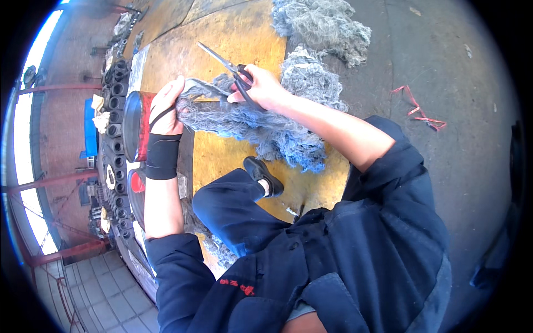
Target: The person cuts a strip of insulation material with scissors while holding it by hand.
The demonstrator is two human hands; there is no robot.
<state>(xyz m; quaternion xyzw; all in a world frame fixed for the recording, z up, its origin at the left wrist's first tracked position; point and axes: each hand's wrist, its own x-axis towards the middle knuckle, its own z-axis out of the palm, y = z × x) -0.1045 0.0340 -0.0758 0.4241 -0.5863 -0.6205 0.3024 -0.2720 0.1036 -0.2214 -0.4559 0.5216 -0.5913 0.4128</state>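
Note:
My left hand [166, 102], with a black wrap round the wrist, grips the left end of a long bundle of shaggy grey-blue fibre [239, 119]. The thumb side and most of the fingertips are hidden by the strands. A pair of scissors [217, 58] with black handles is in my right hand [260, 87]. Its metal blades point up and to the left, above the fibre. My right fingers, closed round the handles, are right against the upper side of the bundle, which hangs down to the right and turns bluer at its lower end.
More shaggy grey fibre [325, 28] lies at the top on a yellow, stained floor sheet [222, 161] and the dark floor. Red-rimmed drums [139, 125] stand close by my left arm. Beyond them are rows of dark cylindrical parts [115, 102]. Red strapping [413, 105] lies at right.

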